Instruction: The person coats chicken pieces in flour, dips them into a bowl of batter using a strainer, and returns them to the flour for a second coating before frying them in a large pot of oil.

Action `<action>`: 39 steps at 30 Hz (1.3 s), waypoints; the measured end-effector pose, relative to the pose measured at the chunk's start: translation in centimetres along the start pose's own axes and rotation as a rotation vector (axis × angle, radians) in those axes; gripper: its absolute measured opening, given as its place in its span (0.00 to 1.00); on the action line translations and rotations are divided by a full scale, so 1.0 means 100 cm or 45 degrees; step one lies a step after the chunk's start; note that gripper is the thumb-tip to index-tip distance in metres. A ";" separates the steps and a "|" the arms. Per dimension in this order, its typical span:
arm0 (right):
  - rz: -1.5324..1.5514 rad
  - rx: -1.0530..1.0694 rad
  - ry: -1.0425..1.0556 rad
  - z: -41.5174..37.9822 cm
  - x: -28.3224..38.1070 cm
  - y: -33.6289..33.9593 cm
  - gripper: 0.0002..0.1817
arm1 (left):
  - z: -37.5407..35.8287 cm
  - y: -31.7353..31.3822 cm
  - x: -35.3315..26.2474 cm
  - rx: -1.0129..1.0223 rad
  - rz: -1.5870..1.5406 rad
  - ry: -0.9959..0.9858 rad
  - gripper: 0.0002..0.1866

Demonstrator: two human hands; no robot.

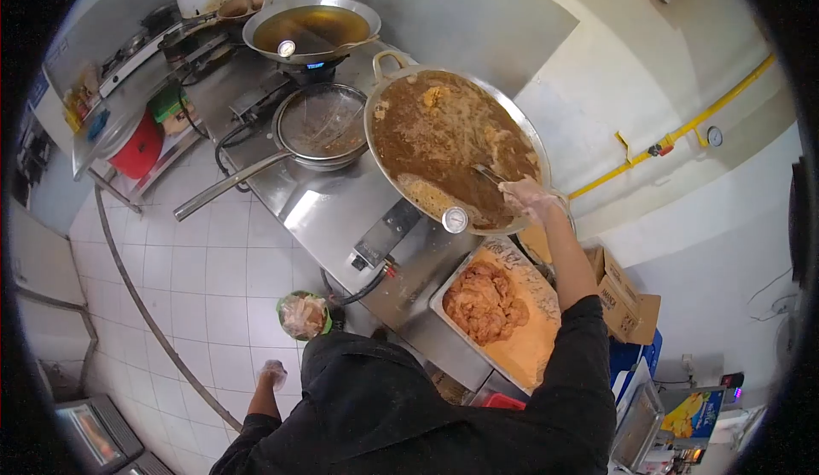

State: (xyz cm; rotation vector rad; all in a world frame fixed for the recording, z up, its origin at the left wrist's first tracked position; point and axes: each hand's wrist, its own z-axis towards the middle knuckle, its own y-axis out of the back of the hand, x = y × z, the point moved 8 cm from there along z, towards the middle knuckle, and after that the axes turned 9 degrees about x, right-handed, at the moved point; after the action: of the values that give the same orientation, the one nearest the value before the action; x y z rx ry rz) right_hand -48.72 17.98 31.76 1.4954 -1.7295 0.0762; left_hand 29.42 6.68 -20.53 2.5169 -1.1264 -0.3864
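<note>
My right hand (529, 199), in a thin clear glove, is closed around a metal utensil (488, 173) whose tip reaches into bubbling brown oil (452, 147). The oil fills a large wok (395, 187) with a round dial thermometer (455, 219) at its near rim. Golden pieces float at the oil's surface. My left hand (273, 373), gloved too, hangs low at the left over the floor; its fingers are too small to read. Below the wok, a metal tray (452, 321) holds orange flour and raw coated meat (485, 303).
A strainer (322, 123) with a long handle rests on a bowl left of the wok. Behind it stands a second wok of oil (314, 31). A bin (304, 315) is on the floor. Cardboard boxes (627, 304) and a yellow pipe (631, 164) are at the right.
</note>
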 end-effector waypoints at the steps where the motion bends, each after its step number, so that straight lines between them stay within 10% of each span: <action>1: 0.058 0.009 0.029 0.008 0.001 -0.003 0.16 | -0.009 -0.003 -0.009 0.012 0.057 -0.012 0.16; 4: 0.285 0.020 0.092 0.014 -0.003 -0.001 0.18 | -0.038 -0.005 -0.037 0.040 0.430 -0.200 0.15; 10: 0.260 -0.009 0.148 0.006 0.005 0.004 0.16 | -0.003 -0.034 -0.006 -0.034 -0.571 0.101 0.15; 25: 0.292 -0.409 0.276 -0.042 -0.033 -0.002 0.20 | -0.004 0.024 0.003 -0.179 -0.475 0.095 0.12; 28: -0.184 -0.396 0.151 -0.049 -0.037 0.017 0.19 | 0.028 -0.011 0.026 -0.163 -1.202 0.019 0.13; 34: -0.504 -0.542 0.445 -0.071 -0.027 0.024 0.19 | 0.000 0.024 0.011 -0.120 -0.542 0.039 0.16; 39: -1.194 -1.075 0.834 -0.081 -0.027 0.021 0.14 | -0.015 0.132 -0.008 -0.869 -0.605 -0.451 0.10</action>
State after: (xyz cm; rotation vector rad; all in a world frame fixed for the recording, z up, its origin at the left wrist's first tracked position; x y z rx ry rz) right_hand -46.30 25.05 36.44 1.2550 -0.3319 -0.5283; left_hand 20.77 -0.59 -13.44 2.0933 -0.3605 -1.1562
